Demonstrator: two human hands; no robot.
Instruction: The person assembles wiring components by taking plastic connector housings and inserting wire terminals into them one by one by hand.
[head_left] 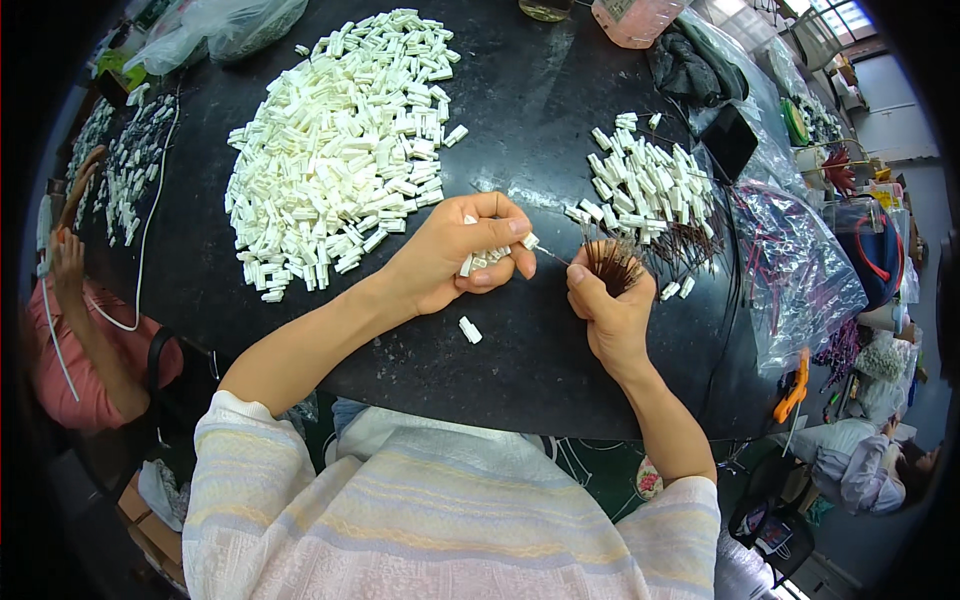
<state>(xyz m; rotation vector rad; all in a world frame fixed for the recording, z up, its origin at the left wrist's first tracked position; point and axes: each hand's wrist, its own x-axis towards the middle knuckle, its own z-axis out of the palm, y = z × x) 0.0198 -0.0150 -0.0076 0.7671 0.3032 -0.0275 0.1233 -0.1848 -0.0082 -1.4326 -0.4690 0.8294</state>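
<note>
My left hand (445,255) is closed around several small white plastic connector housings (485,260). Between its thumb and forefinger it pinches one more white housing (530,241). My right hand (615,320) grips a fan-shaped bundle of thin dark brown wires (612,266). From its fingertips one thin wire (553,255) reaches to the pinched housing; whether its end sits inside is too small to tell. A loose white housing (470,330) lies on the black table (480,385) below my left hand. Behind my right hand is a heap of white housings with brown wires attached (650,185).
A large heap of white housings (340,150) covers the table's left middle. A black phone (730,140), a clear plastic bag (790,270) and orange-handled cutters (793,388) are at right. A person in a pink shirt (95,360) works at far left; another person (870,465) sits at far right.
</note>
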